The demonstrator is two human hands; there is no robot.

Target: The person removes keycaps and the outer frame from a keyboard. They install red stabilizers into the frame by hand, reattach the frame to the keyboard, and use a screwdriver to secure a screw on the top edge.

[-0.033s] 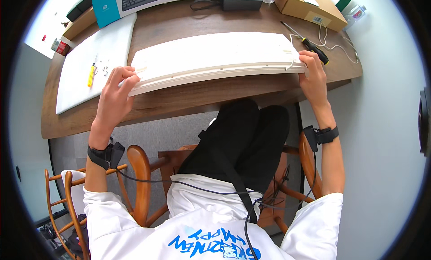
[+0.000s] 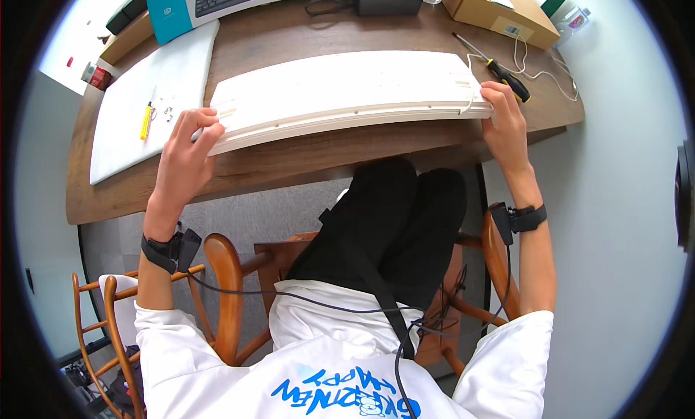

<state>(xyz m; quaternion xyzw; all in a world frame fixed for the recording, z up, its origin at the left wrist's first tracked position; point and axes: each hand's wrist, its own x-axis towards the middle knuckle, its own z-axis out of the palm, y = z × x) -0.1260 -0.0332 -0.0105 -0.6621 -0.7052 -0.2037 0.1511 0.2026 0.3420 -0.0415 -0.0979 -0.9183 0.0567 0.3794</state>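
Observation:
A long white panel lies across the near part of the desk, with a grooved front edge and small holes along it. My left hand grips its left end, thumb and fingers closed on the corner. At the opposite end, my right hand is closed on the right corner, next to a thin white cord hanging over the edge. Just beyond that hand lies a black and yellow screwdriver. Left of the panel, a small yellow screwdriver and several tiny screws rest on a white foam sheet.
Along the back of the brown desk stand a keyboard box, a black power brick and a cardboard box. A white cable trails at the right. Wooden chairs stand below.

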